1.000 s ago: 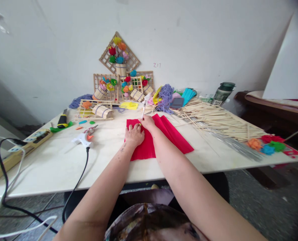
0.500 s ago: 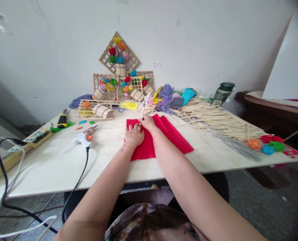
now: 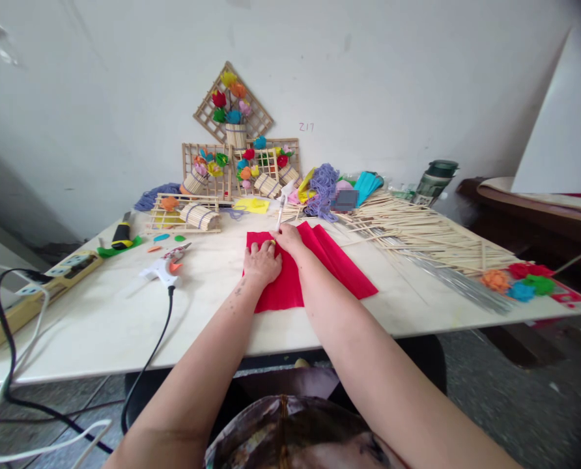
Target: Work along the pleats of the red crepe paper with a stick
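Note:
A red sheet of crepe paper [image 3: 283, 290] lies on the white table, its right part folded into pleats. My left hand [image 3: 262, 262] rests on its upper left area with the fingers spread and pressed down. A small yellow bit [image 3: 273, 242] shows at the fingertips. Just right of it, my right hand [image 3: 288, 238] is closed around a white pen [image 3: 280, 212], whose shaft points up and away. The pen's tip is hidden by the hands.
A hot glue gun [image 3: 165, 268] with a black cord lies to the left, near a utility knife [image 3: 122, 233] and a power strip [image 3: 68, 270]. Bamboo lattices with paper flowers [image 3: 207, 163] stand at the back. Thin sticks [image 3: 432, 228] and purple yarn [image 3: 324, 189] lie to the right.
The pen in my right hand has tilted very slightly to the right. My left hand and the red paper stay in place.

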Tool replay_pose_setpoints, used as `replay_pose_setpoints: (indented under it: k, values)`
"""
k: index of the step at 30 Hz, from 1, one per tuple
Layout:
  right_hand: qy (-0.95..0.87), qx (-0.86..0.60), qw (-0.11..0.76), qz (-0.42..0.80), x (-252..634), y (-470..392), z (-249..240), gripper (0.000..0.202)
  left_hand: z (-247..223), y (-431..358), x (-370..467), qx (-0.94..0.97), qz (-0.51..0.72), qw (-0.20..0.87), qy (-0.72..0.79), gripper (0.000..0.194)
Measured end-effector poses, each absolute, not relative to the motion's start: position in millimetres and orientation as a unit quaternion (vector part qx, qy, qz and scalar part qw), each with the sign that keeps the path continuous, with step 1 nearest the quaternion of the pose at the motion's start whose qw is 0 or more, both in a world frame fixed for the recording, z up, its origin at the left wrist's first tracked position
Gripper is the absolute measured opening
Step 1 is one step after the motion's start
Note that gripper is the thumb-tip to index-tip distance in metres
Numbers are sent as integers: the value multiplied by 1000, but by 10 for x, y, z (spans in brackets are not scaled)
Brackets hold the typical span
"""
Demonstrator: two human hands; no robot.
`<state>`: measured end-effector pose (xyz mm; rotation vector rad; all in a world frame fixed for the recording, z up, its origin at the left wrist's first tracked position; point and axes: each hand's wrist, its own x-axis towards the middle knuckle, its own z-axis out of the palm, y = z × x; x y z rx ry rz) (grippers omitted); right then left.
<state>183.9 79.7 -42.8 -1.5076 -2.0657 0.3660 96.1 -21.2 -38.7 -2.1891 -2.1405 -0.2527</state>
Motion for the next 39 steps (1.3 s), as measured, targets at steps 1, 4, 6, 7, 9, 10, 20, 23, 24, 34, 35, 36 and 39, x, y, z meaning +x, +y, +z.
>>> replay_pose_setpoints:
  k: [1, 4, 6, 7, 9, 10, 20, 23, 24, 34, 35, 36, 39]
  values:
    - [-768, -561, 277, 137, 1840, 798, -430, 31, -387, -211, 961, -712, -81, 35, -697, 52]
    - [-765, -563, 280, 140, 1840, 797, -430, 31, -389, -205, 963, -710, -79, 34, -699, 52]
    - [-763, -564, 282, 143, 1838, 792, -430, 30, -390, -202, 964, -710, -81, 34, -698, 52]
    - [-762, -564, 282, 145, 1837, 790, -431, 30, -390, -202, 964, -710, -83, 34, -698, 52]
    - [-761, -565, 283, 146, 1836, 788, -434, 30, -389, -204, 965, -710, -84, 33, -698, 52]
    - [-761, -565, 284, 146, 1836, 788, -435, 29, -388, -206, 966, -710, -84, 33, -698, 52]
    - [-762, -560, 290, 145, 1839, 792, -442, 28, -397, -198, 961, -710, -85, 34, -698, 52]
    - [-761, -561, 292, 145, 1836, 796, -447, 28, -403, -197, 960, -711, -92, 37, -696, 53]
    - [-760, -562, 292, 146, 1836, 798, -449, 28, -404, -198, 961, -711, -93, 37, -696, 53]
    - [-759, -564, 289, 145, 1837, 790, -441, 28, -404, -193, 961, -710, -86, 31, -698, 53]
    - [-759, -565, 288, 146, 1836, 789, -441, 28, -405, -193, 960, -710, -87, 30, -698, 53]
    - [-759, -565, 287, 147, 1836, 788, -441, 28, -406, -192, 960, -710, -87, 29, -698, 53]
    - [-759, -566, 285, 149, 1837, 788, -442, 29, -406, -194, 960, -710, -85, 29, -698, 53]
